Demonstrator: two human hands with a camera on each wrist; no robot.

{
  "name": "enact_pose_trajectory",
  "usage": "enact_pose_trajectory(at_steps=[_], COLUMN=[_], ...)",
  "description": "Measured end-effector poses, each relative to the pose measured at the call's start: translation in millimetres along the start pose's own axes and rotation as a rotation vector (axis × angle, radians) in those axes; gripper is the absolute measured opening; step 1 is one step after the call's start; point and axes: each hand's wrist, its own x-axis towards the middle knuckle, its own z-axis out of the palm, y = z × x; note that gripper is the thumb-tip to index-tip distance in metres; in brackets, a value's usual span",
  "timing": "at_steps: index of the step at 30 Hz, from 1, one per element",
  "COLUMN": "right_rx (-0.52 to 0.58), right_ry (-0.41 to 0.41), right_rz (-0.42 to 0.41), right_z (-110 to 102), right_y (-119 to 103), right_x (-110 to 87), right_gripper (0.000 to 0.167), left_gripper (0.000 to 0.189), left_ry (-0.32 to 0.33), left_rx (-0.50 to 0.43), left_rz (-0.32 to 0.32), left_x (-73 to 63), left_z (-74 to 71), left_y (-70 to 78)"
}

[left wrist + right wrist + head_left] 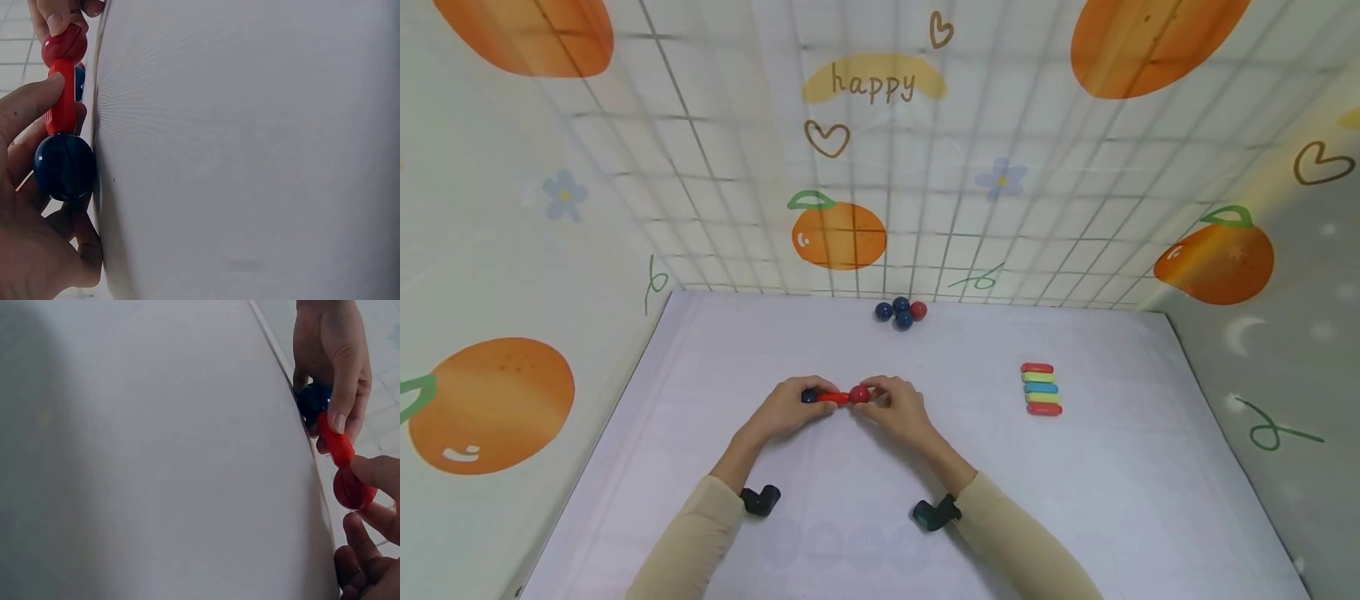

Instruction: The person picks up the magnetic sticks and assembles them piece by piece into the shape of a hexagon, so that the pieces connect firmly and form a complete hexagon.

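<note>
My left hand (791,407) pinches a short red rod (61,103) between thumb and fingers. A dark blue ball (65,167) sits at the rod's near-palm end, partly covered by the fingers in the head view. At the rod's other end is a red ball (354,487), which my right hand (897,410) holds between thumb and fingertips. Rod and both balls lie in one line, low over the white table (842,500). In the right wrist view the red ball meets the rod's end.
Toward the back edge several dark blue balls (903,320) cluster with one red ball (918,311). Off to the right, several coloured rods lie side by side, among them a blue rod (1041,387). A patterned cloth wall (737,242) rises behind the table.
</note>
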Motion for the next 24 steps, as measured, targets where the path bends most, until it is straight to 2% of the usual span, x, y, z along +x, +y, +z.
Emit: enact_pose_trajectory(at_steps=[3, 8, 11, 17, 24], right_rx=[0.002, 0.005, 0.012, 0.016, 0.014], right_ry=[0.006, 0.013, 0.011, 0.003, -0.008], right_rz=[0.002, 0.007, 0.005, 0.008, -0.006], right_z=[0.8, 3.1, 4.0, 5.0, 3.2], right_y=[0.4, 0.4, -1.8, -5.7, -6.0], right_x=[-0.7, -1.5, -1.7, -3.2, -4.9], right_gripper=[0.035, 0.033, 0.033, 0.034, 0.035], left_gripper=[0.028, 0.039, 0.039, 0.033, 0.03], left_ry=[-0.008, -0.012, -0.007, -0.005, -0.004], left_rx=[0.021, 0.167, 0.233, 0.26, 0.259], left_rz=[0.005, 0.026, 0.05, 0.092, 0.103], left_x=[1.0, 4.6, 6.2, 7.0, 6.5], left_z=[1.6, 7.7, 10.1, 11.1, 11.4], left_y=[-0.4, 2.5, 6.6, 12.6, 14.7])
